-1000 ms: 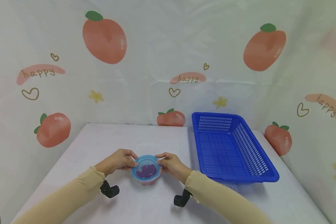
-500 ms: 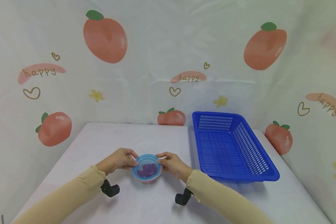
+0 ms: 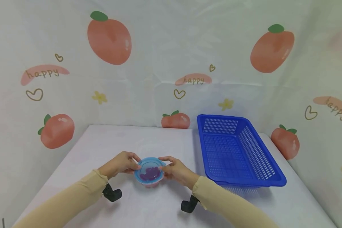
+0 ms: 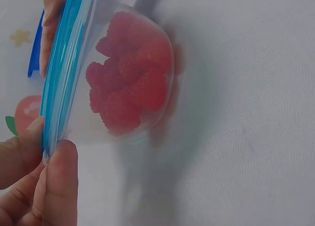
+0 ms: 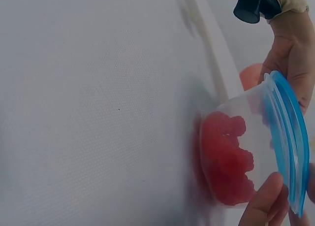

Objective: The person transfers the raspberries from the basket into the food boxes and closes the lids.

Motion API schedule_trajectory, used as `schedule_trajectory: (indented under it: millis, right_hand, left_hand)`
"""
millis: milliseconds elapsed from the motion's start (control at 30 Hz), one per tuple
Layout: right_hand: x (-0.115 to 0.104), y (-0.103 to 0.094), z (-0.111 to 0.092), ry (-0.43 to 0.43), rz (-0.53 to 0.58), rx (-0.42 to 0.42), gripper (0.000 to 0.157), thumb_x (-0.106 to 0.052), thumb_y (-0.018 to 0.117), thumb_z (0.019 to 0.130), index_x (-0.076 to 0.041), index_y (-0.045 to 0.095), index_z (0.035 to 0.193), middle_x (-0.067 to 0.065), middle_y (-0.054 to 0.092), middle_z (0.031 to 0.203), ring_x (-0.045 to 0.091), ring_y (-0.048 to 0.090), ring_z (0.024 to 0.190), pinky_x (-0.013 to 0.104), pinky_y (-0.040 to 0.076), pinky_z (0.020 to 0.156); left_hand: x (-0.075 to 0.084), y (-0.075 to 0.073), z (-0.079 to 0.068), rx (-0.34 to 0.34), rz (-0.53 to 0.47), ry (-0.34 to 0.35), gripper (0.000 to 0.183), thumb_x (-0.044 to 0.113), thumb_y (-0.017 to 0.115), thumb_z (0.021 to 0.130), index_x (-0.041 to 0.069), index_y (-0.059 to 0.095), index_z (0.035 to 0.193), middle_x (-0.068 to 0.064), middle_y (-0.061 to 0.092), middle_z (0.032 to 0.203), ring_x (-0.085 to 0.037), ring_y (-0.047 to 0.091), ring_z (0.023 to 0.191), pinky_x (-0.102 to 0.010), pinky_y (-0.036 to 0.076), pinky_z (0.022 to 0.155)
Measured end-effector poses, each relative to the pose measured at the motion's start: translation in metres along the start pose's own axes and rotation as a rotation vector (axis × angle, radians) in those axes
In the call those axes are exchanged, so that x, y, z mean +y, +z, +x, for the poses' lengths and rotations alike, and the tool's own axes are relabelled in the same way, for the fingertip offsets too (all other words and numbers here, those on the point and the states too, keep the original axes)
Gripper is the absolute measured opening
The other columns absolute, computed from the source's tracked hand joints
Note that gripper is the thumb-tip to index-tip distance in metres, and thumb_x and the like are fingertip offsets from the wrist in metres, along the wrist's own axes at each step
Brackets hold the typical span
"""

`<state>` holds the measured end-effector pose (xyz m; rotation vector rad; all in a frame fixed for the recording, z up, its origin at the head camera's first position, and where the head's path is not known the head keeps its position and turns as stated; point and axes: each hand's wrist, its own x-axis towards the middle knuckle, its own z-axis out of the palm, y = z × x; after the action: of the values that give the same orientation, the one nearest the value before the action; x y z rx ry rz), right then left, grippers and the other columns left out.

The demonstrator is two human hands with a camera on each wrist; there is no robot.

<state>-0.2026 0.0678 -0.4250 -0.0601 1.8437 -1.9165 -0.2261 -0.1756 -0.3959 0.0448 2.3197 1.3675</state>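
A clear plastic food container (image 4: pixel 106 95) with a translucent blue lid (image 3: pixel 150 170) stands on the white table in front of me. Red raspberries (image 4: pixel 130 71) lie inside it, looking purple through the lid in the head view. My left hand (image 3: pixel 122 163) pinches the left side of the rim, thumb above the lid and fingers under its edge. At the opposite side, my right hand (image 3: pixel 178 170) holds the rim; its thumb rests on the lid while the fingertips (image 5: pixel 266 196) touch just beneath the edge.
A blue perforated plastic basket (image 3: pixel 228 158) stands at the right of the white table (image 3: pixel 117 139), with nothing seen inside it. Black wrist-worn pieces (image 3: pixel 112 193) hang below both sleeves. A fruit-printed white cloth (image 3: pixel 148 57) hangs behind and along the sides.
My right hand has shifted slightly, its thumb now further in on the lid, and a small lid tab shows at the right edge. My left hand keeps its hold.
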Motion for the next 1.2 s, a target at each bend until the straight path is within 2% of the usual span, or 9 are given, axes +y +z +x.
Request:
schedule_trajectory:
  millis: [200, 500, 733, 967, 1200]
  right_hand:
    - [-0.0023, 0.0009, -0.0055, 0.028, 0.010, -0.023, 0.059, -0.006, 0.069, 0.088, -0.009, 0.045, 0.142, 0.004, 0.056, 0.081, 0.011, 0.059, 0.064, 0.022, 0.055, 0.062]
    - [-0.0025, -0.0001, -0.0094, 0.043, 0.050, -0.070, 0.068, 0.003, 0.068, 0.085, -0.008, 0.038, 0.146, 0.005, 0.057, 0.082, 0.012, 0.063, 0.068, 0.029, 0.060, 0.069]
    - [0.0006, -0.0002, -0.0087, 0.048, 0.065, -0.058, 0.070, 0.006, 0.069, 0.083, -0.007, 0.039, 0.145, 0.003, 0.054, 0.075, 0.011, 0.062, 0.063, 0.026, 0.059, 0.066]
    - [-0.0005, 0.0027, -0.0072, 0.031, 0.018, -0.014, 0.068, 0.009, 0.069, 0.082, -0.007, 0.043, 0.142, 0.002, 0.051, 0.068, 0.011, 0.059, 0.055, 0.027, 0.059, 0.063]
    - [-0.0004, 0.0039, -0.0064, 0.035, -0.014, 0.017, 0.067, 0.008, 0.070, 0.082, -0.008, 0.045, 0.141, 0.003, 0.051, 0.067, 0.012, 0.059, 0.055, 0.028, 0.059, 0.064]
  left_hand:
    - [-0.0011, 0.0015, -0.0003, 0.012, 0.007, 0.005, 0.030, 0.007, 0.076, 0.081, -0.002, 0.063, 0.107, -0.006, 0.061, 0.073, -0.011, 0.058, 0.057, -0.024, 0.057, 0.059]
    - [0.0011, 0.0036, -0.0010, 0.017, 0.011, 0.004, 0.029, 0.006, 0.076, 0.081, -0.002, 0.064, 0.106, -0.006, 0.062, 0.072, -0.011, 0.059, 0.056, -0.025, 0.058, 0.059]
    - [0.0019, 0.0038, -0.0008, 0.008, 0.016, 0.010, 0.030, 0.006, 0.076, 0.081, -0.002, 0.063, 0.107, -0.006, 0.061, 0.073, -0.011, 0.058, 0.056, -0.026, 0.058, 0.060]
    - [0.0018, 0.0033, -0.0007, 0.009, 0.012, 0.014, 0.029, 0.006, 0.076, 0.081, -0.002, 0.063, 0.106, -0.006, 0.061, 0.071, -0.010, 0.058, 0.055, -0.027, 0.058, 0.060]
    - [0.0030, 0.0042, -0.0013, 0.005, 0.016, 0.012, 0.029, 0.006, 0.075, 0.081, -0.002, 0.063, 0.106, -0.006, 0.063, 0.071, -0.011, 0.059, 0.056, -0.027, 0.059, 0.061]
